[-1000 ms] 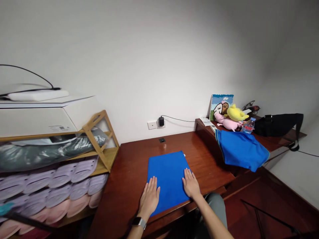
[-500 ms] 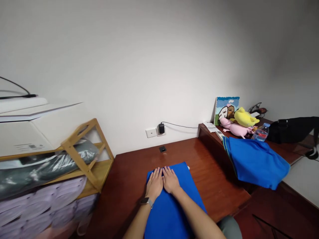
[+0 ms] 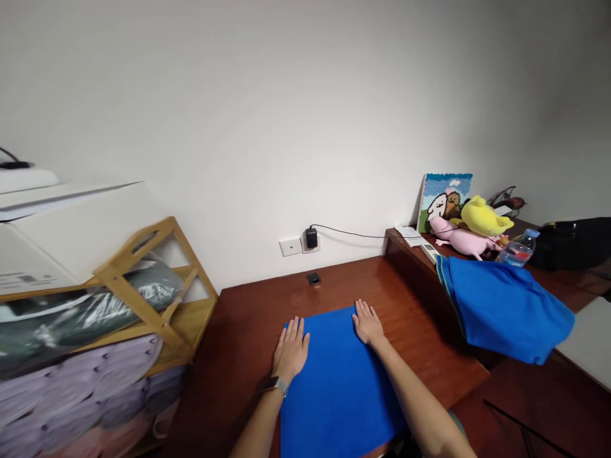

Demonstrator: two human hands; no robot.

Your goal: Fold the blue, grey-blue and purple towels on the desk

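A blue cloth (image 3: pixel 337 388) lies flat on the reddish-brown desk (image 3: pixel 248 324). My left hand (image 3: pixel 291 351) rests palm down on its far left corner, fingers slightly spread, with a watch on the wrist. At the far right corner of the cloth, my right hand (image 3: pixel 368 323) lies palm down, its fingers stretched out. Neither hand grips anything. Another blue cloth (image 3: pixel 506 308) hangs over the edge of the raised ledge on the right.
On the right ledge (image 3: pixel 405 254) are a pink plush toy (image 3: pixel 461 240), a yellow plush toy (image 3: pixel 484 217), a bottle (image 3: pixel 519 249), a picture (image 3: pixel 443 200) and a black bag (image 3: pixel 573 245). A wooden shelf (image 3: pixel 193 264) stands left. A charger (image 3: pixel 311 238) is plugged into the wall.
My hands have moved apart from the middle of the cloth to its two far corners. More of the cloth's surface shows between them. The view has shifted slightly.
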